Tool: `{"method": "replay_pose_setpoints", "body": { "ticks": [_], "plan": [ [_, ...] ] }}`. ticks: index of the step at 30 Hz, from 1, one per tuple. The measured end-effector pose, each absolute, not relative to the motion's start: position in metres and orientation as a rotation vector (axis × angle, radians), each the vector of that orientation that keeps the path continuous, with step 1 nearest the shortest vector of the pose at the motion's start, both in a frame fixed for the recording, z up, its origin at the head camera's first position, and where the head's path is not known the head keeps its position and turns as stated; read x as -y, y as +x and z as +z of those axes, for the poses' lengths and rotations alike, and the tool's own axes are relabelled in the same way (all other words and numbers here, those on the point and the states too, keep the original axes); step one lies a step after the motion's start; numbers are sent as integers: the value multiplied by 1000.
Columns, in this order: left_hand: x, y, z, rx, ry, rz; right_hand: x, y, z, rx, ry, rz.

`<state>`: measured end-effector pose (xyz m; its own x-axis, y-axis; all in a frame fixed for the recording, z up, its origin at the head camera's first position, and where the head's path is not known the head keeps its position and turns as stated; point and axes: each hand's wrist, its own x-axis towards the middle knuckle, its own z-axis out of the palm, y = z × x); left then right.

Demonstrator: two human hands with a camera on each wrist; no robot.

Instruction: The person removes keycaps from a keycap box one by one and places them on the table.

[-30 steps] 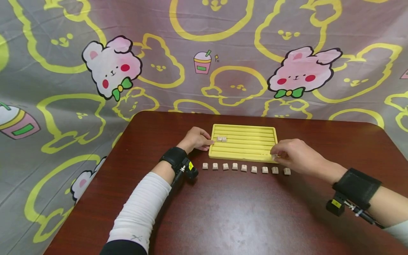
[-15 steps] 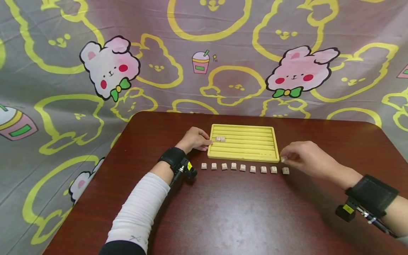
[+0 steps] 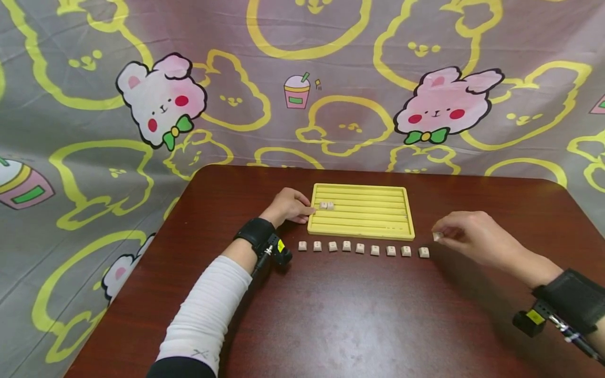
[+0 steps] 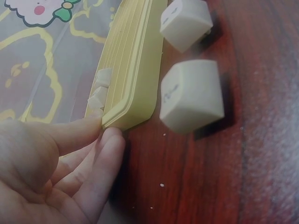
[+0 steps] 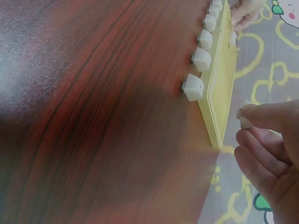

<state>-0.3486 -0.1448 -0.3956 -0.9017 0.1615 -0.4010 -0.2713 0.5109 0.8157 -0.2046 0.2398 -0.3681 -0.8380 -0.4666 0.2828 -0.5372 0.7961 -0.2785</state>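
A yellow ridged tray lies on the table, with two pale keycaps side by side in a groove near its left end. My left hand pinches the tray's left edge, thumb on the rim and fingers against the outer side, as the left wrist view shows. Beyond the tray's right side, my right hand holds a pale keycap between thumb and fingertips, above the table and apart from the tray. Its marking cannot be read.
Several loose keycaps stand in a spaced row in front of the tray's near edge. The dark red-brown table reaches back to a patterned cloth hanging behind it.
My right hand has moved right with the keycap, from the tray's near right corner to a spot off its right side. My left hand stays on the tray's left edge.
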Motion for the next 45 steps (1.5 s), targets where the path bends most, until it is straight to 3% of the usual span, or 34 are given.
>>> {"method": "replay_pose_setpoints", "body": {
  "ticks": [45],
  "plan": [
    [145,-349,-394,-2289,-86,1377,-257,-192,-403,2791,677,584]
  ]
}}
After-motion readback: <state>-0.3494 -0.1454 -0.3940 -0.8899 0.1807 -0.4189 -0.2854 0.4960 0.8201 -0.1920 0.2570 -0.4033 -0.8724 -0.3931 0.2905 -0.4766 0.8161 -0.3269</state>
